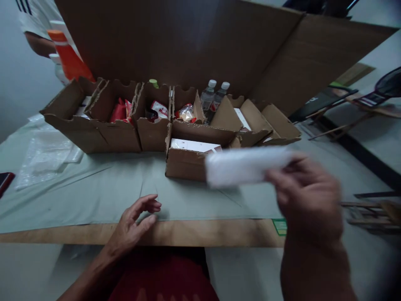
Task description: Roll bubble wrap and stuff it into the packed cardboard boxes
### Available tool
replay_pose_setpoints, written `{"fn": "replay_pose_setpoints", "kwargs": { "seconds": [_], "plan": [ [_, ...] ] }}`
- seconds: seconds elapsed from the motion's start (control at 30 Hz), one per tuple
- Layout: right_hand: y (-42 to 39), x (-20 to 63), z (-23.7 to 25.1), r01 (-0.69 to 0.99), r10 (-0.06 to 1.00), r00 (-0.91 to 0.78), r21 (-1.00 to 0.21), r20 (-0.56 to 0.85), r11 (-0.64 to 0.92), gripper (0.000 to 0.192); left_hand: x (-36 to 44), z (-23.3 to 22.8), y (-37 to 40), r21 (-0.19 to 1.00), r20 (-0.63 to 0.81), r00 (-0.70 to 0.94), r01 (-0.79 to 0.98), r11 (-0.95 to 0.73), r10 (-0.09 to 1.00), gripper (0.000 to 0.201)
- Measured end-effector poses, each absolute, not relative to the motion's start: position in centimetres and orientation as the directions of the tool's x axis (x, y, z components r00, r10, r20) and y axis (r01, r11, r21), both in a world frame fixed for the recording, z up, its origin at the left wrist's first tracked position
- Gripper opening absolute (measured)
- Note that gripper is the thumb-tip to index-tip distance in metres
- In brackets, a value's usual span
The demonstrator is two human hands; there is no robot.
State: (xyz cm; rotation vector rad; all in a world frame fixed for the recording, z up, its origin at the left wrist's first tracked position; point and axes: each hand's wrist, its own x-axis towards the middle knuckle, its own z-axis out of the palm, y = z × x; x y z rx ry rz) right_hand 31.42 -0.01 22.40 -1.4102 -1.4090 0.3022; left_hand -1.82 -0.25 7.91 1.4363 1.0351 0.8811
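In my right hand (305, 190) is a flat white rectangular packet (244, 166), blurred by motion and gripped at its right end between thumb and fingers. It hangs in the air before the right part of a low cardboard box (184, 164), hiding that corner. White boxes (194, 145) stand inside this cardboard box. My left hand (138, 219) is at the table's front edge, fingers loosely curved, thumb apart, with nothing in it. The bare cloth lies between it and the cardboard box.
A row of cardboard bins (119, 136) holds red packets (119, 110) and other goods. Behind stand plastic bottles (207, 96), an orange bottle (70, 56) and a tall cardboard panel (175, 42). Bubble wrap (46, 150) and a phone (5, 182) lie left. Another person's arm (39, 44) shows upper left.
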Motion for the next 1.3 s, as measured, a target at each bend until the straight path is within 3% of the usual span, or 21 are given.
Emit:
{"fn": "replay_pose_setpoints", "kwargs": {
  "seconds": [0.07,0.1,0.13,0.23,0.27,0.33,0.43,0.53,0.67,0.77,0.9,0.97,1.03,1.13,1.2,1.3],
  "plan": [
    [2.1,34.0,24.0,0.644,0.700,0.437,-0.740,0.564,0.194,0.030,-1.7,7.4,0.7,0.985,-0.030,0.312,0.170,-0.025,0.950,0.038],
    [3.1,34.8,24.4,0.726,0.696,0.440,-0.681,0.567,0.096,0.035,-1.5,7.0,1.0,0.981,-0.038,0.302,0.192,-0.022,0.953,0.036],
    [3.8,35.2,24.6,0.820,0.734,0.406,-0.571,0.544,-0.030,0.039,-1.3,6.6,1.1,0.978,-0.050,0.295,0.209,-0.014,0.954,0.035],
    [5.1,34.8,25.2,0.951,0.881,0.295,-0.023,0.371,-0.309,0.049,-0.7,5.4,1.1,0.971,-0.073,0.290,0.237,0.002,0.954,0.034],
    [5.5,34.4,25.4,0.941,0.911,0.268,0.117,0.314,-0.317,0.050,-0.5,5.1,1.1,0.969,-0.064,0.293,0.245,-0.010,0.954,0.034],
    [6.6,33.7,25.9,0.938,0.959,0.210,0.238,0.189,-0.252,0.046,-0.3,4.8,1.0,0.963,-0.026,0.301,0.263,-0.057,0.953,0.031],
    [9.0,33.5,26.3,0.967,0.990,0.142,0.215,-0.013,-0.136,0.038,-0.3,4.7,1.0,0.952,0.043,0.316,0.276,-0.135,0.948,0.026],
    [11.2,33.8,26.1,0.974,0.982,0.141,0.198,-0.129,-0.114,0.032,-0.4,4.8,1.2,0.947,0.081,0.319,0.271,-0.173,0.944,0.024],
    [12.3,34.1,25.4,0.992,0.948,0.005,0.125,-0.318,0.036,0.023,-0.4,4.7,1.2,0.933,0.144,0.320,0.272,-0.237,0.936,0.022],
    [12.6,34.0,24.6,0.992,0.926,-0.023,0.108,-0.376,0.069,0.023,-0.4,4.4,1.1,0.920,0.176,0.325,0.280,-0.273,0.929,0.021],
    [13.3,33.5,23.9,0.983,0.926,0.030,0.178,-0.376,0.040,0.021,-0.2,4.2,1.0,0.920,0.141,0.335,0.303,-0.248,0.931,0.023],
    [12.8,33.7,24.2,0.981,0.952,0.029,0.189,-0.306,0.031,0.023,-0.1,4.6,1.2,0.921,0.123,0.336,0.312,-0.234,0.934,0.023],
    [10.8,34.4,25.0,0.992,0.992,0.001,0.124,-0.127,0.014,0.025,-0.1,5.3,1.6,0.917,0.121,0.316,0.326,-0.227,0.941,0.023],
    [5.5,36.2,25.4,0.995,0.960,0.051,-0.098,0.276,-0.025,0.026,-0.3,6.6,2.8,0.909,0.142,0.260,0.347,-0.230,0.955,0.035],
    [1.9,37.1,24.0,0.959,0.873,0.201,-0.273,0.445,-0.081,0.026,0.0,7.3,4.1,0.907,0.190,0.245,0.328,-0.265,0.951,0.055],
    [-0.6,37.1,19.4,0.825,0.846,0.360,-0.559,0.394,-0.090,0.033,1.5,7.8,6.8,0.903,0.255,0.282,0.273,-0.332,0.925,0.080]
  ]
}}
